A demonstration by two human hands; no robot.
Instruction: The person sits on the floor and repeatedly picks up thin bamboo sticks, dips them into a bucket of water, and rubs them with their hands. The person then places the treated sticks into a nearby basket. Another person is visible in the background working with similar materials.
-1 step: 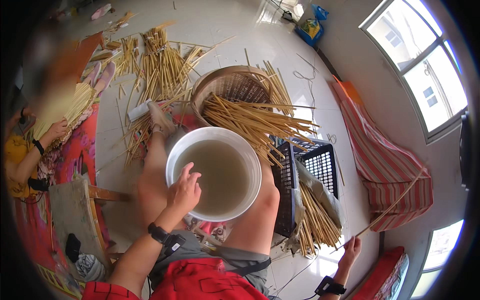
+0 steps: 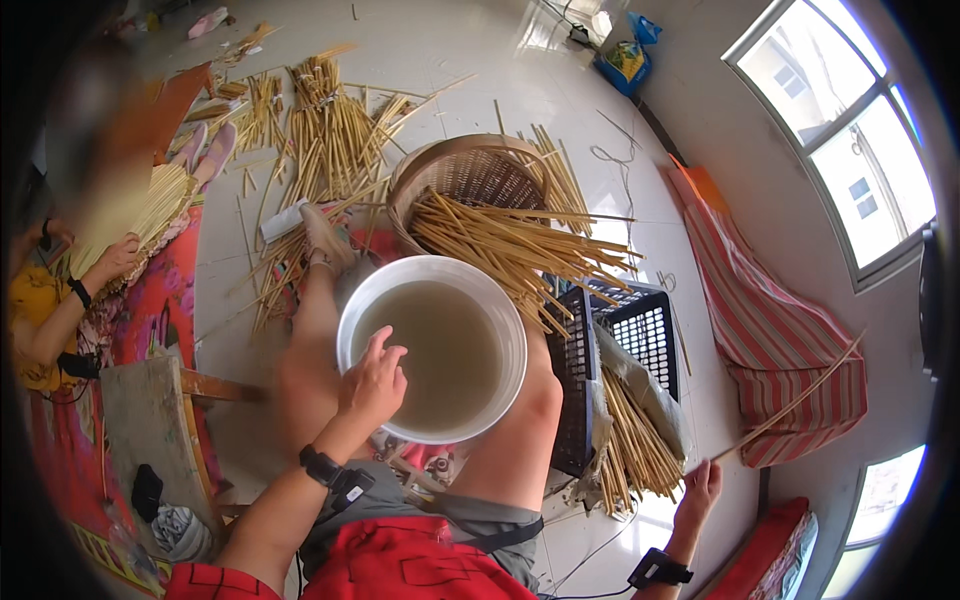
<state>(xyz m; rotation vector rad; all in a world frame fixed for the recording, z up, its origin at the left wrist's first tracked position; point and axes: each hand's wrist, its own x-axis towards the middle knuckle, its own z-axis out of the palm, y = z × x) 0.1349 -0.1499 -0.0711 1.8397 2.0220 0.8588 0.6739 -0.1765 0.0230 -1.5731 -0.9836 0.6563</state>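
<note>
A white bucket (image 2: 514,345) of murky water (image 2: 445,350) stands between my knees. My left hand (image 2: 374,385) hovers at its near-left rim with fingers apart and slightly bent, holding nothing that I can see. Out at the lower right, my right hand (image 2: 702,484) pinches one long thin straw-coloured stalk (image 2: 800,397), which slants up and away to the right. Beyond the bucket, a wicker basket (image 2: 405,185) lies with many cut stalks (image 2: 500,235) spilling out toward the right.
On my right, a dark blue plastic crate (image 2: 572,400) holds more stalks (image 2: 632,440) and a grey cloth. Bundled stalks (image 2: 325,130) lie on the tiled floor ahead. At left, another person's hand (image 2: 120,256) holds a woven straw piece beside a wooden chair (image 2: 150,410).
The whole view has shifted slightly. My right hand and the stalk are a little higher. My left hand keeps the same pose by the bucket.
</note>
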